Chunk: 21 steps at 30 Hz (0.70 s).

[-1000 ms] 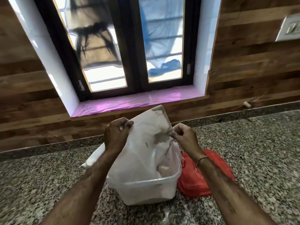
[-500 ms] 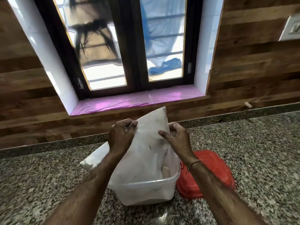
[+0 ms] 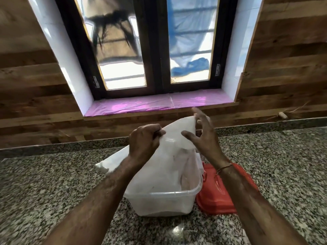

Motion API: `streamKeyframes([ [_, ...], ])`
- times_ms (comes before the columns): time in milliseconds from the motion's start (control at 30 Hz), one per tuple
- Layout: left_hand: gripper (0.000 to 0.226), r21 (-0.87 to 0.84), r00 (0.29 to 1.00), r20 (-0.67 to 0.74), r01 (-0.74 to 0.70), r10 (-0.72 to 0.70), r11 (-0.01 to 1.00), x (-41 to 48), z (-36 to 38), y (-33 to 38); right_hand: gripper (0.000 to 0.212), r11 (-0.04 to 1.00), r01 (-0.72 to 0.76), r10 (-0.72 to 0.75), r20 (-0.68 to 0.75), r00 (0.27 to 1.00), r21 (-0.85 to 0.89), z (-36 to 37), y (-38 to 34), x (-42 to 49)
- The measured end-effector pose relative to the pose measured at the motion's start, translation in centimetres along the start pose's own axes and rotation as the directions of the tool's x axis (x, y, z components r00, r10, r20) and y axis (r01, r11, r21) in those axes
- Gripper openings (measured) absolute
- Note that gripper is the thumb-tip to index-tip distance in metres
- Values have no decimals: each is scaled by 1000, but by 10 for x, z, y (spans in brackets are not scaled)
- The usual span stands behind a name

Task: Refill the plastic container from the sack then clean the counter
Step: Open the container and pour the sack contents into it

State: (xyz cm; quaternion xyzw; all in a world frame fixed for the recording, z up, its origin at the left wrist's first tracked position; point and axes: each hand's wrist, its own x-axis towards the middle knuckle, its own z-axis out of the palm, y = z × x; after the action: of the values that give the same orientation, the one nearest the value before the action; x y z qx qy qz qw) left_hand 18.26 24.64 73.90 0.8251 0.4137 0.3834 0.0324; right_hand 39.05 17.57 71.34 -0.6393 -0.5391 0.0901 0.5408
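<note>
A white sack [image 3: 159, 167] stands upended in a clear plastic container [image 3: 164, 202] on the speckled granite counter [image 3: 53, 188]. Its lower end is down inside the container and one corner trails out over the counter to the left. My left hand [image 3: 144, 141] is clenched on the sack's upper left edge. My right hand [image 3: 203, 135] is at the sack's top right corner with fingers spread apart, touching or just off the fabric. What lies inside the container is hidden by the sack.
A red lid [image 3: 221, 193] lies flat on the counter, touching the container's right side under my right forearm. Behind are a wood-panelled wall and a window with a pink-lined sill [image 3: 159, 103]. A small twig-like object [image 3: 282, 115] rests on the back ledge at right.
My right hand has let go of its pinch on the sack, risen to the top corner and spread its fingers. My left hand keeps its grip. The sack's top has shifted right.
</note>
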Motion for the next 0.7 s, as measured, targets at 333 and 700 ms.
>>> streamKeyframes([
  [333, 24, 140, 987, 154, 20, -41, 990, -5, -28, -29, 12, 963, -206, 192, 90, 977, 177, -4, 6, 15],
  [700, 40, 372, 985, 120, -159, 123, 915, 13, -54, -16, 17, 928, 146, -83, 192, 978, -342, 21, -38, 25],
])
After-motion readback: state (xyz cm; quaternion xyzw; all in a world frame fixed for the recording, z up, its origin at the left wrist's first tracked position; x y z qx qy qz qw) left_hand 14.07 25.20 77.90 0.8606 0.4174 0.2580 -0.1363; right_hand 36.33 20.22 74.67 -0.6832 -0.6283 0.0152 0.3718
